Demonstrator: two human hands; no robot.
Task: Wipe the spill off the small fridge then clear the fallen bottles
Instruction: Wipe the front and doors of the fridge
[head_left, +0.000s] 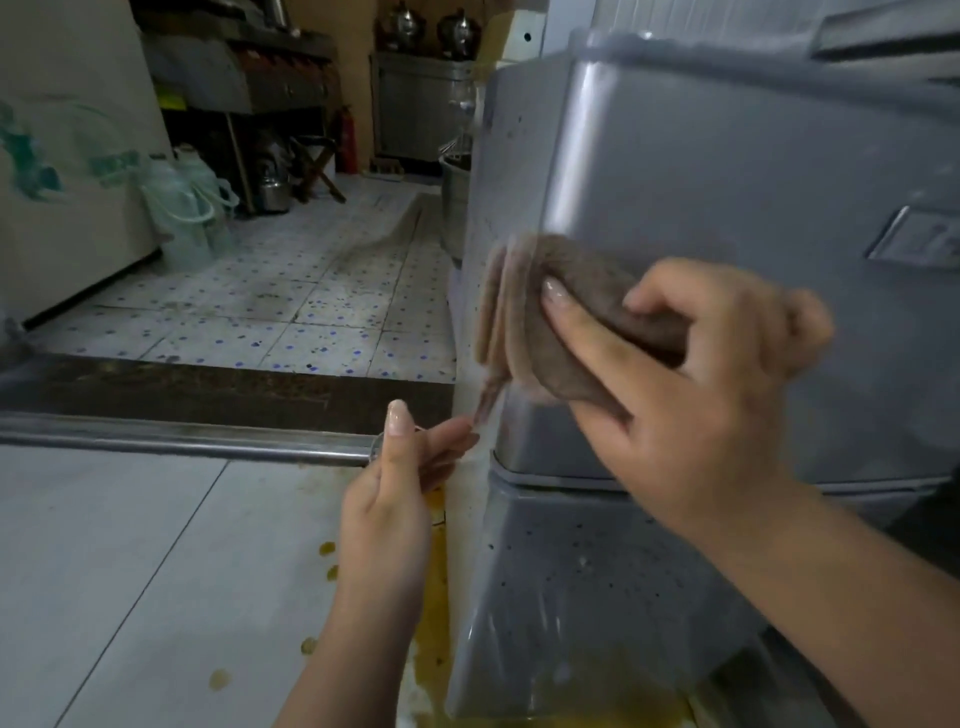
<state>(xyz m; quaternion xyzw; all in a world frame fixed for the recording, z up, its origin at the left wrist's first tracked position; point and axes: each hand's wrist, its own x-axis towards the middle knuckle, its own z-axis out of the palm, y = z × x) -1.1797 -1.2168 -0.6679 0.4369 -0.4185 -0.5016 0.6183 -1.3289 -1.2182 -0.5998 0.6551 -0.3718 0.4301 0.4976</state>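
One fridge (701, 208), one cloth (566, 322) against it, two hands (691, 405) (387, 514) beside it, two kettles (457, 31) (402, 21) beyond it, one extinguisher (345, 137).

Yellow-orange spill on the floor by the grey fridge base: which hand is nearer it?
Left. The left hand hangs low, just above the yellow-orange spill. The right hand is higher, pressing the folded brown cloth against the grey fridge corner.

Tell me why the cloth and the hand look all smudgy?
In the head view, the brown cloth and the right hand gripping it are smeared by motion blur against the grey fridge; the left hand looks sharper; the room behind is dim, and the wide lens bends straight edges.
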